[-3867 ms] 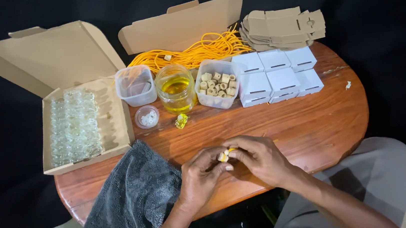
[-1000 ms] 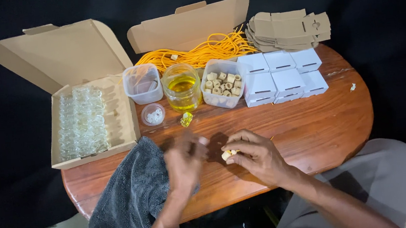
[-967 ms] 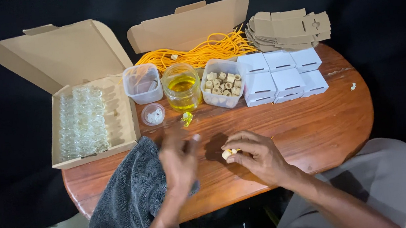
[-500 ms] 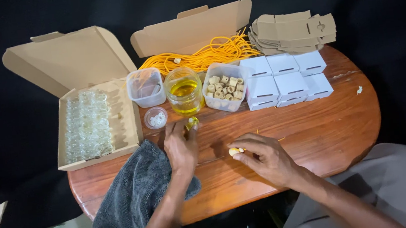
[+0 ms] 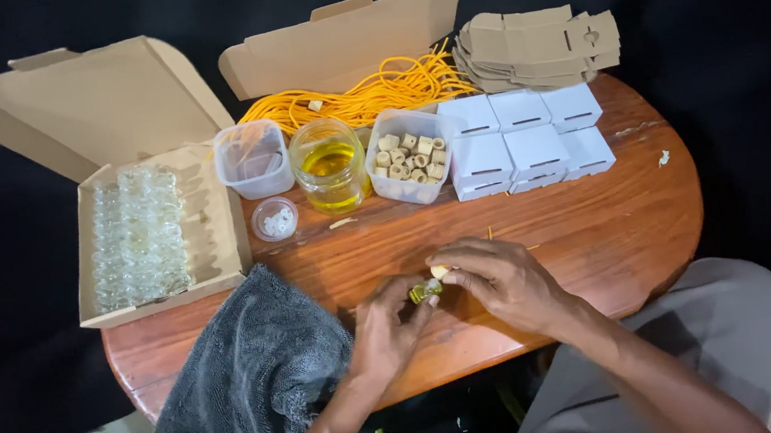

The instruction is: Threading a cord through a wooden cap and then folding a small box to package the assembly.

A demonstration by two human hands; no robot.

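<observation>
Jar (image 5: 329,164): yellow oil | tub (image 5: 410,155): corks | left grip (image 5: 387,319) pinching vial (image 5: 426,290) | right grip (image 5: 497,276) pinching cork (image 5: 440,271)

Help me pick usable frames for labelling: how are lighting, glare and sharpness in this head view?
Head view: even overhead light on the wooden table, black backdrop; mild sheen on the wood; left hand and right hand sharp, soft shadows beneath; the small vial between them is tiny, detail unclear.

Bright overhead light, black surround, soft short shadows, sharp focus, slight edge distortion.
</observation>
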